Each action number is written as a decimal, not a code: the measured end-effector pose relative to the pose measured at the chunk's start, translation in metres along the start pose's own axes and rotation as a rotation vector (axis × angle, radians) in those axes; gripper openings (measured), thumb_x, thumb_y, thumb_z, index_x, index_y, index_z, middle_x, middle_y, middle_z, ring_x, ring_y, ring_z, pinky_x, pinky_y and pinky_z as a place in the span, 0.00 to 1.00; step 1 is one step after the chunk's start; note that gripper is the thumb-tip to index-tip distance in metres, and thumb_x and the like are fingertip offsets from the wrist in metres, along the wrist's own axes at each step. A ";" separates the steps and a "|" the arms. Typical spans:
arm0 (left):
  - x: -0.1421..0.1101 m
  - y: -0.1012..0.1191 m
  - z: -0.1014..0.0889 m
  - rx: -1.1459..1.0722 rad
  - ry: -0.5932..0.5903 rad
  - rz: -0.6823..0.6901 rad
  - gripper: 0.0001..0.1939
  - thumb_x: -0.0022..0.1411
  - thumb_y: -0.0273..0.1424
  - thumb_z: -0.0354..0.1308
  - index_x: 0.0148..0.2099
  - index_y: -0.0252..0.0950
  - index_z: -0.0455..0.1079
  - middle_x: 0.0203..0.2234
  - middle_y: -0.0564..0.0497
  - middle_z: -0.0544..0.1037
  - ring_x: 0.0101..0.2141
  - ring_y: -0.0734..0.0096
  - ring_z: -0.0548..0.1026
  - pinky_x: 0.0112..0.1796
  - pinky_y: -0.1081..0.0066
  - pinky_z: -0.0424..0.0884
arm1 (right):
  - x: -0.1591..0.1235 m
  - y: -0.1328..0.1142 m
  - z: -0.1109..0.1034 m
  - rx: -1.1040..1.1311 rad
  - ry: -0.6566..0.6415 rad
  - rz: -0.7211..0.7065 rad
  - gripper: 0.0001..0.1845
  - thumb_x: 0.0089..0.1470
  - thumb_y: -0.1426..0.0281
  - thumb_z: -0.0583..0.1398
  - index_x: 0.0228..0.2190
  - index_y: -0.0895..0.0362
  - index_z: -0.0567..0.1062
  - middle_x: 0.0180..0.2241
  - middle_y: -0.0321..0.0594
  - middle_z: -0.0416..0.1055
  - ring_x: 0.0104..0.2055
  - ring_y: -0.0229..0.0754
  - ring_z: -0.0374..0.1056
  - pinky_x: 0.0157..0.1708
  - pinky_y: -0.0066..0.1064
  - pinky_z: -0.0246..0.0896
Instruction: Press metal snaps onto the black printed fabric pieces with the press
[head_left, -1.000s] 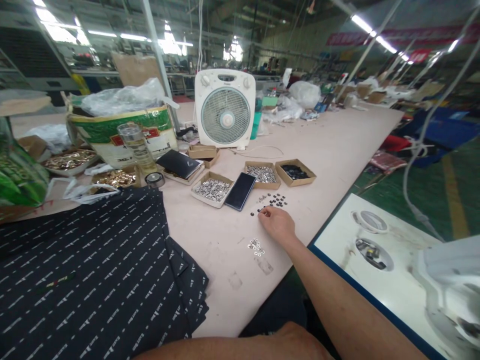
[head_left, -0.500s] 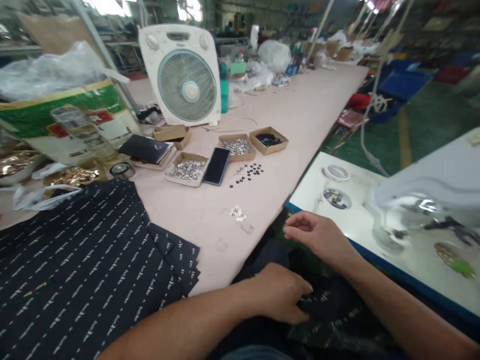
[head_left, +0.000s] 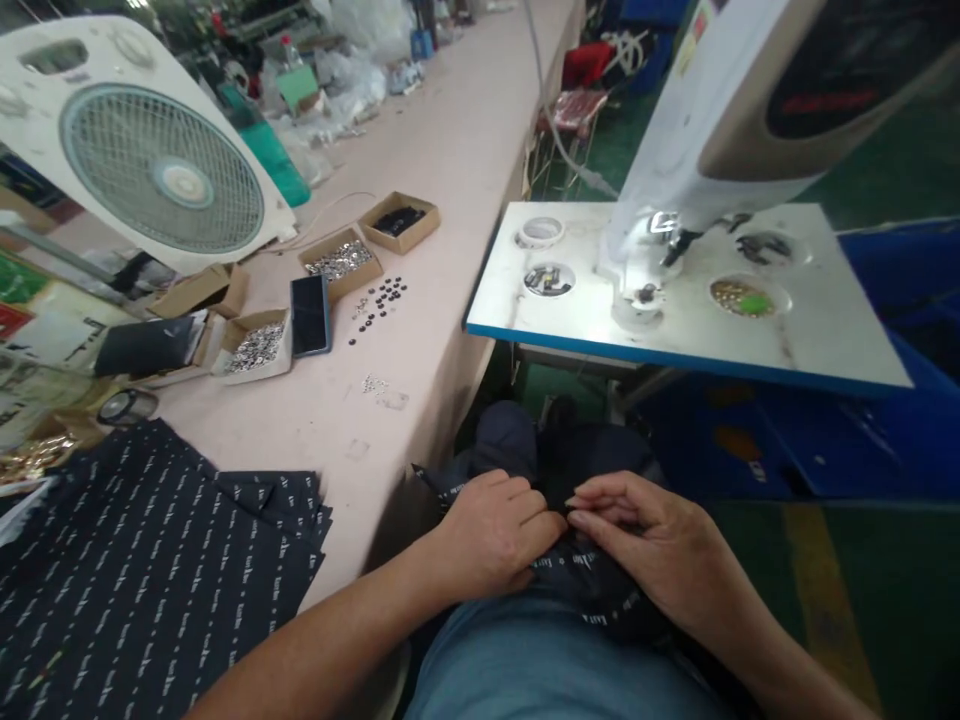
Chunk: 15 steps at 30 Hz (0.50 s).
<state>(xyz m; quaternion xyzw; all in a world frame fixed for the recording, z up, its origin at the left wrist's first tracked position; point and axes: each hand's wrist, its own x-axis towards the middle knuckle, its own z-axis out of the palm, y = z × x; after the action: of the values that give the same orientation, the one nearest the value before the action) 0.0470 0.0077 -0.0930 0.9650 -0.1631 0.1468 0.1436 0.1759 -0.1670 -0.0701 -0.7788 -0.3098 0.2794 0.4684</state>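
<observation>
A dark fabric piece printed with white lettering [head_left: 600,590] lies bunched over my lap, against the blue shirt. My left hand [head_left: 499,530] is closed on this fabric, with its fingers curled under and its knuckles up. Close beside it, my right hand [head_left: 649,545] pinches with thumb and forefinger just above the cloth. Whatever sits in that pinch is too small to make out. More of the same printed fabric [head_left: 150,570] is laid in a stack on the table at left.
A white machine [head_left: 675,190] stands on a white work plate [head_left: 810,300] with round parts wells. The long table [head_left: 465,110] carries a fan [head_left: 172,170], a phone [head_left: 310,315], a box of metal pieces [head_left: 341,262], a box of black pieces [head_left: 401,220] and loose black buttons [head_left: 382,305].
The view has swung right and down. My right hand has come from beside the machine plate down to the fabric on my lap, next to my left hand, which still grips the cloth.
</observation>
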 end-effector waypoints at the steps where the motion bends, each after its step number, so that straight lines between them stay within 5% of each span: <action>1: -0.001 0.004 0.000 0.000 0.018 -0.003 0.08 0.64 0.27 0.51 0.44 0.34 0.68 0.29 0.51 0.72 0.31 0.66 0.68 0.30 0.63 0.59 | -0.005 0.000 -0.002 0.007 -0.001 -0.005 0.06 0.52 0.64 0.65 0.34 0.51 0.79 0.30 0.36 0.81 0.30 0.44 0.78 0.32 0.33 0.75; 10: -0.010 0.026 -0.010 0.007 0.175 -0.033 0.09 0.65 0.25 0.52 0.47 0.34 0.69 0.27 0.51 0.74 0.28 0.68 0.68 0.31 0.64 0.61 | -0.027 0.013 0.000 -0.016 -0.022 -0.108 0.11 0.55 0.67 0.63 0.42 0.48 0.79 0.36 0.35 0.82 0.34 0.45 0.79 0.37 0.34 0.77; 15: -0.010 0.029 -0.010 -0.015 0.160 -0.042 0.10 0.64 0.26 0.52 0.47 0.34 0.69 0.29 0.50 0.76 0.30 0.68 0.69 0.32 0.65 0.62 | -0.030 0.018 -0.002 -0.021 0.001 -0.153 0.13 0.56 0.68 0.63 0.44 0.48 0.78 0.36 0.33 0.82 0.33 0.43 0.79 0.36 0.33 0.77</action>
<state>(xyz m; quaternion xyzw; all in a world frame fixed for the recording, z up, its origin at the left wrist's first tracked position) 0.0253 -0.0123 -0.0802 0.9523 -0.1319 0.2192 0.1664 0.1616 -0.1967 -0.0809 -0.7579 -0.3712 0.2390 0.4803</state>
